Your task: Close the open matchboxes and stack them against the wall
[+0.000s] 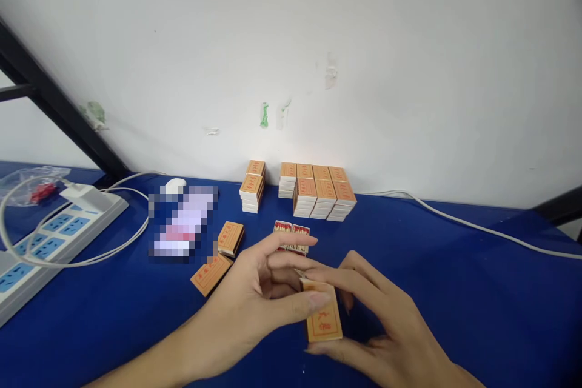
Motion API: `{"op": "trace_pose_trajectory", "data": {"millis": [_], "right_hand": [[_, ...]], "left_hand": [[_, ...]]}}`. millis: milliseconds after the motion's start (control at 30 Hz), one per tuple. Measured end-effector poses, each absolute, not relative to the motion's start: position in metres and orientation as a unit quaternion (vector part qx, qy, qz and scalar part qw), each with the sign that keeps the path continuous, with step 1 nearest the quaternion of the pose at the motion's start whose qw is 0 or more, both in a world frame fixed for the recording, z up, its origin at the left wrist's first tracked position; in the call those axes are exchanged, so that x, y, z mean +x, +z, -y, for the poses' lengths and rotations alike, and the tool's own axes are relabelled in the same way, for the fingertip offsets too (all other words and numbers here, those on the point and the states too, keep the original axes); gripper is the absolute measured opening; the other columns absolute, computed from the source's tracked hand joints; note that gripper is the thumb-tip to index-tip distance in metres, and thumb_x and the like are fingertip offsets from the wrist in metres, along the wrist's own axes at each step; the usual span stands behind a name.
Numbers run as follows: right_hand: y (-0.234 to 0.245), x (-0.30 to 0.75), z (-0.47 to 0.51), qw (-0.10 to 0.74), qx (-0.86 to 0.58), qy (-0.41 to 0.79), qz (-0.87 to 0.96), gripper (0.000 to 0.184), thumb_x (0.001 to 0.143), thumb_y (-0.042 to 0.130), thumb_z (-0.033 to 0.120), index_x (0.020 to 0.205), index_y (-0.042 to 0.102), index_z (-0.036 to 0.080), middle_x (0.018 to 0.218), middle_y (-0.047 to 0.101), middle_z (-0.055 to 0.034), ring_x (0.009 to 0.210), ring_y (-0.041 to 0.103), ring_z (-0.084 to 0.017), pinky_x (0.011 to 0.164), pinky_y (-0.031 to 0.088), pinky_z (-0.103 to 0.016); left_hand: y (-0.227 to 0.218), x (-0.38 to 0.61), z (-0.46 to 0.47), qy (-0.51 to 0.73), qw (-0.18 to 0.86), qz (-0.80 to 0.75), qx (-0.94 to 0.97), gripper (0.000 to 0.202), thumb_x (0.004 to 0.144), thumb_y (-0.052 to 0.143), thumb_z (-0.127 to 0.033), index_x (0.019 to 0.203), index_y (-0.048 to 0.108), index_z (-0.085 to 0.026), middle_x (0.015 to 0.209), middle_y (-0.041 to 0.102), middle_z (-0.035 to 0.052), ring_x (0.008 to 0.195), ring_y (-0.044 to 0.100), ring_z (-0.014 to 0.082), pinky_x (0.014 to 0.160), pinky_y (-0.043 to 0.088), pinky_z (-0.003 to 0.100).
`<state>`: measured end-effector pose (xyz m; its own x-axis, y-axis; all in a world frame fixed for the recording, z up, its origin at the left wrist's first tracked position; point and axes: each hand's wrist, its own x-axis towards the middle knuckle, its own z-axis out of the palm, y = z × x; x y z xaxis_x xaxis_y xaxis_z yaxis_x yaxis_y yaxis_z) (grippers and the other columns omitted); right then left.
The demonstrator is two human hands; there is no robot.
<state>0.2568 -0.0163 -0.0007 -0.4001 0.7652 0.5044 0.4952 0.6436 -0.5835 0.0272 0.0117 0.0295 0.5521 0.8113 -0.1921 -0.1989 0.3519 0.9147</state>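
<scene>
Matchbox [324, 321], seemingly closed, is gripped between left hand [254, 300] and right hand [386, 327]; beyond them stacks [318, 191] stand done, one open tray [291, 236] lies unclosed.

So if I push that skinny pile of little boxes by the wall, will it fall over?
Probably. The skinny pile is narrow and several boxes high, with uneven edges, so a nudge would likely slide or topple its top boxes. They look like thin card, so probably light and easy to squash. The wide block beside it looks steadier.
</scene>
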Motion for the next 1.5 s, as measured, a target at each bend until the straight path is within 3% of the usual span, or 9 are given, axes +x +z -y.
{"op": "trace_pose_trajectory", "data": {"millis": [100, 200, 300, 400, 633, 767, 1000, 1200, 1500], "right_hand": [[-0.008, 0.257, 0.017, 0.394, -0.385, 0.093, 0.83, 0.046, 0.104, 0.079, 0.047, 0.141, 0.066, 0.024, 0.097, 0.062, -0.0029, 0.079, 0.066, -0.017, 0.065, 0.063, -0.028], [-0.01, 0.257, 0.016, 0.396, -0.405, 0.05, 0.822, 0.044, 0.102, 0.081, 0.044, 0.138, 0.066, 0.024, 0.111, 0.061, -0.0081, 0.093, 0.07, -0.021, 0.074, 0.068, -0.033], [-0.008, 0.258, 0.014, 0.389, -0.414, 0.095, 0.817, 0.046, 0.103, 0.08, 0.042, 0.144, 0.063, 0.028, 0.127, 0.063, -0.0104, 0.109, 0.073, -0.023, 0.087, 0.07, -0.034], [-0.006, 0.26, 0.014, 0.38, -0.411, 0.16, 0.813, 0.053, 0.103, 0.081, 0.04, 0.152, 0.06, 0.034, 0.131, 0.067, -0.0073, 0.112, 0.074, -0.022, 0.092, 0.069, -0.031], [-0.008, 0.257, 0.015, 0.392, -0.426, 0.229, 0.783, 0.053, 0.104, 0.08, 0.034, 0.153, 0.06, 0.041, 0.131, 0.069, -0.0022, 0.095, 0.075, -0.015, 0.084, 0.069, -0.024], [-0.012, 0.256, 0.015, 0.386, -0.428, 0.25, 0.778, 0.053, 0.106, 0.077, 0.032, 0.155, 0.058, 0.042, 0.133, 0.067, -0.0021, 0.097, 0.075, -0.015, 0.085, 0.069, -0.024], [-0.014, 0.259, 0.015, 0.396, -0.423, 0.224, 0.784, 0.054, 0.104, 0.08, 0.035, 0.154, 0.06, 0.037, 0.133, 0.068, -0.005, 0.096, 0.075, -0.016, 0.087, 0.07, -0.028], [0.0, 0.261, 0.01, 0.412, -0.399, 0.218, 0.79, 0.042, 0.097, 0.088, 0.037, 0.134, 0.069, 0.033, 0.117, 0.072, -0.0023, 0.087, 0.073, -0.015, 0.075, 0.067, -0.025], [0.005, 0.265, 0.009, 0.4, -0.391, 0.253, 0.789, 0.048, 0.091, 0.094, 0.038, 0.131, 0.068, 0.031, 0.116, 0.07, -0.0029, 0.087, 0.073, -0.016, 0.071, 0.065, -0.026]], "left_hand": [[0.021, 0.029, -0.012, 0.343, 0.725, -0.373, 0.466, 0.048, 0.089, 0.099, -0.034, 0.13, 0.075, -0.027, 0.114, 0.085, 0.0032, 0.097, 0.08, 0.0164, 0.087, 0.061, 0.027], [0.015, 0.031, -0.015, 0.346, 0.721, -0.375, 0.468, 0.035, 0.09, 0.097, -0.037, 0.117, 0.083, -0.022, 0.099, 0.086, 0.0033, 0.091, 0.079, 0.0147, 0.084, 0.06, 0.023], [0.016, 0.03, -0.019, 0.349, 0.72, -0.373, 0.471, 0.033, 0.091, 0.096, -0.039, 0.115, 0.085, -0.02, 0.101, 0.087, 0.0058, 0.093, 0.08, 0.0166, 0.084, 0.061, 0.024], [0.019, 0.029, -0.02, 0.341, 0.719, -0.378, 0.473, 0.035, 0.092, 0.095, -0.042, 0.117, 0.085, -0.02, 0.105, 0.087, 0.0082, 0.093, 0.08, 0.0184, 0.083, 0.062, 0.026], [0.019, 0.029, -0.02, 0.335, 0.722, -0.373, 0.478, 0.037, 0.096, 0.091, -0.041, 0.126, 0.083, -0.021, 0.103, 0.087, 0.0071, 0.092, 0.08, 0.0191, 0.086, 0.063, 0.028], [0.019, 0.028, -0.019, 0.334, 0.719, -0.388, 0.471, 0.043, 0.093, 0.093, -0.04, 0.129, 0.08, -0.019, 0.103, 0.087, 0.0081, 0.091, 0.081, 0.0196, 0.086, 0.064, 0.03], [0.016, 0.027, -0.022, 0.336, 0.737, -0.363, 0.461, 0.042, 0.093, 0.095, -0.035, 0.126, 0.076, -0.019, 0.08, 0.078, -0.0025, 0.078, 0.076, 0.0121, 0.079, 0.062, 0.023], [0.015, 0.028, -0.023, 0.339, 0.755, -0.346, 0.442, 0.045, 0.091, 0.097, -0.033, 0.123, 0.069, -0.02, 0.088, 0.085, 0.0007, 0.075, 0.077, 0.0113, 0.073, 0.06, 0.02], [0.014, 0.03, -0.019, 0.338, 0.755, -0.358, 0.433, 0.051, 0.087, 0.1, -0.034, 0.125, 0.068, -0.021, 0.088, 0.086, 0.0022, 0.076, 0.078, 0.0137, 0.071, 0.06, 0.021]]}}
